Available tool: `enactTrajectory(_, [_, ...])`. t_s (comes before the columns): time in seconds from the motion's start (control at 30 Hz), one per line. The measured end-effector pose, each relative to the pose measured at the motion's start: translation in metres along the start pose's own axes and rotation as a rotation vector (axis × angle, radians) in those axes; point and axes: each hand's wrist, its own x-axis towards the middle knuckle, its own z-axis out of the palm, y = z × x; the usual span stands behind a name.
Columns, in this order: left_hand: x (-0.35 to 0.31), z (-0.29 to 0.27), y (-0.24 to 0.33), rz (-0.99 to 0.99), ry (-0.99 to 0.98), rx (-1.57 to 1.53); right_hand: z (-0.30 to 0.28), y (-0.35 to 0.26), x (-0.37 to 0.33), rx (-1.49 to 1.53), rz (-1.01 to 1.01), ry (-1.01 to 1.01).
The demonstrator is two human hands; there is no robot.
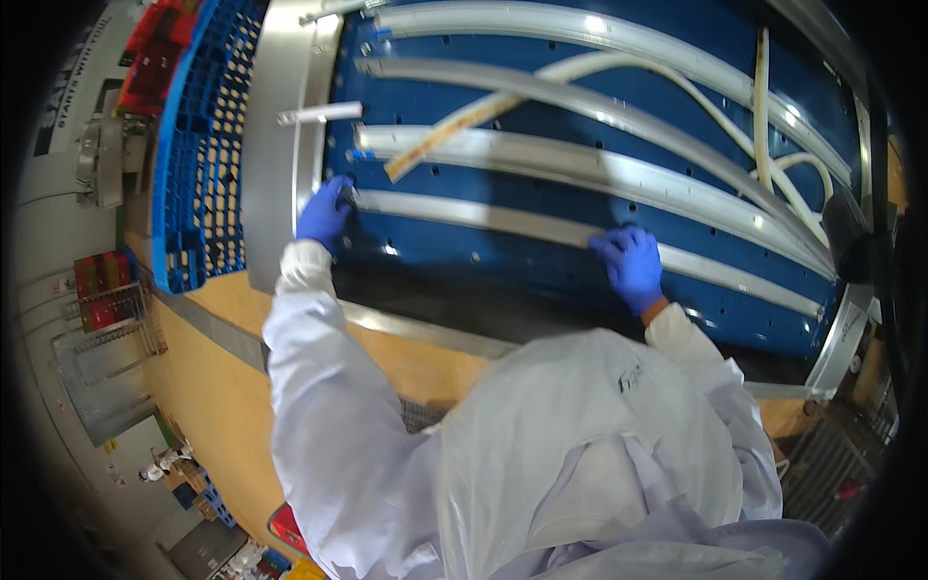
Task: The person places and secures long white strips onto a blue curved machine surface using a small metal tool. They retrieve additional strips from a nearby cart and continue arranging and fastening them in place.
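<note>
Head view: the nearest pale rail lies along the near side of the blue surface; the left hand bends its fingers at the rail's left end, the right hand rests bent fingertips farther along; whether either grips, I cannot tell; work seems partway, one rail attended to, the other rails and cream strip lying untouched beyond.

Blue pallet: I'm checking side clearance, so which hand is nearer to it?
Left: the left hand is to the right of the blue pallet, across the metal edge; the right hand is much farther right, at the nearest strip.
</note>
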Motion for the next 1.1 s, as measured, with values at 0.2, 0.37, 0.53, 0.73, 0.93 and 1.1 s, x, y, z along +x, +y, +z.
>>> enactTrajectory(0.2, [-0.014, 0.018, 0.002, -0.547, 0.246, -0.080, 0.008, -0.003, 0.001, 0.037, -0.002, -0.019])
enactTrajectory(0.37, [0.004, 0.038, 0.030, -0.478, 0.309, -0.112, 0.002, -0.002, -0.003, 0.042, 0.055, -0.030])
enactTrajectory(0.53, [0.002, 0.048, 0.034, -0.468, 0.243, 0.131, 0.007, 0.001, -0.006, 0.043, 0.048, -0.054])
enactTrajectory(0.73, [-0.006, 0.033, 0.036, -0.197, 0.198, 0.166, 0.002, -0.002, -0.006, 0.041, 0.043, -0.034])
enactTrajectory(0.93, [-0.012, 0.054, -0.008, -0.503, 0.385, -0.622, 0.003, -0.003, -0.002, 0.048, 0.039, -0.008])
enactTrajectory(1.1, [-0.017, 0.040, -0.005, -0.422, 0.263, -0.693, 0.004, 0.000, -0.002, 0.010, -0.034, 0.023])
